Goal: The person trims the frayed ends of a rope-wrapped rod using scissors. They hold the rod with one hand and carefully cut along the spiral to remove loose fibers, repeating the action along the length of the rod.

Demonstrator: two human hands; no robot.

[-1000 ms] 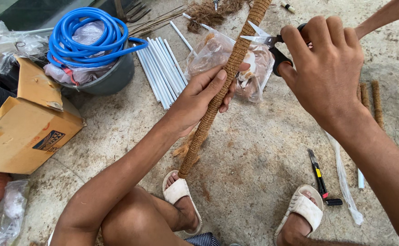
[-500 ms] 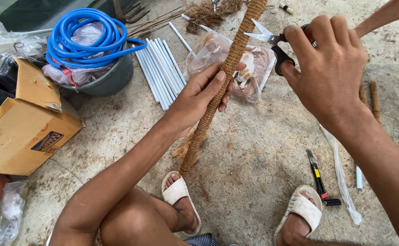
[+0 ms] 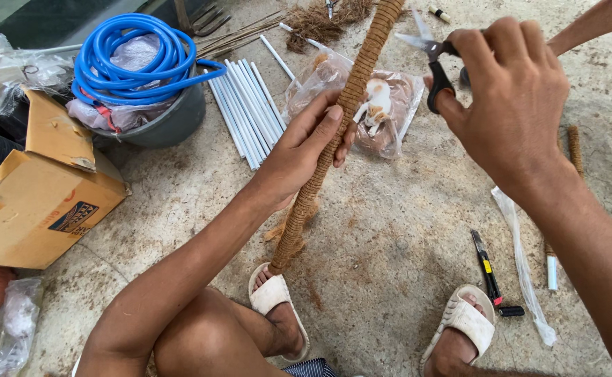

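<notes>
Nearest the camera, the person's two sandalled feet rested on the concrete floor (image 3: 389,230), and the lower end of the coir-wrapped pole (image 3: 320,167) stood against the left sandal (image 3: 272,290), with a loose tuft of fibre hanging just above it. A black utility knife (image 3: 489,271) lay beside the right sandal (image 3: 465,322). Higher up, the left hand (image 3: 299,153) was clamped around the pole's middle, holding it tilted. The cord winding looked even and complete along all the pole that showed, so the wrapping seemed largely done and only trimming of stray fibre seemed to remain. The right hand (image 3: 508,98) gripped the scissors (image 3: 433,59), blades apart, just beside the upper pole. Beyond lay white tubes (image 3: 244,105), a clear plastic bag (image 3: 382,105) and a bucket with a blue hose (image 3: 131,56).
</notes>
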